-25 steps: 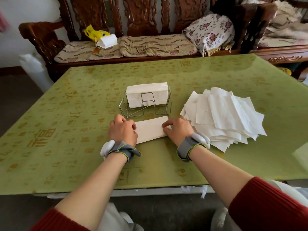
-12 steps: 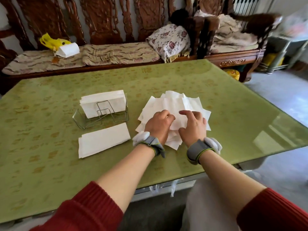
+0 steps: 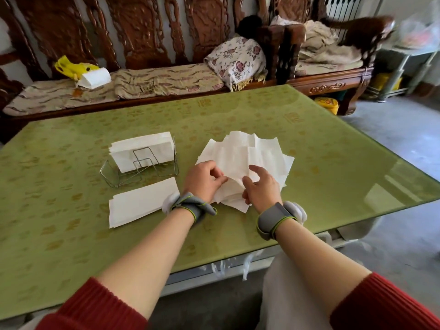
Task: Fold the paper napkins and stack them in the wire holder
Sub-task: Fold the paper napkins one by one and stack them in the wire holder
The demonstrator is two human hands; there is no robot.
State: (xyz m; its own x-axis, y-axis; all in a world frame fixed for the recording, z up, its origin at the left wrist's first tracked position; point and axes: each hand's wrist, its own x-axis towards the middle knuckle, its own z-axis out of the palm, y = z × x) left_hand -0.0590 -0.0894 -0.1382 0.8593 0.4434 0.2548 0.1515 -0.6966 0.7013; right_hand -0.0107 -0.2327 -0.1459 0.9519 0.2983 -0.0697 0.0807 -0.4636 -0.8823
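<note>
Napkin pile (image 3: 247,151), near edge in left hand (image 3: 204,181) and right hand (image 3: 262,189) grip.

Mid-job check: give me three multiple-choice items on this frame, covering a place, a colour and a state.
1. The single folded napkin lies: A in front of the wire holder; B on the bench; C inside the holder.
2. The table cover is: A red; B green; C blue.
3. Left hand and right hand: A idle; B gripping the holder; C pinching paper of the loose pile.
1 A: it lies flat on the person's side of the holder. 2 B: plainly green. 3 C: both pinch paper at the pile's near edge.
</note>
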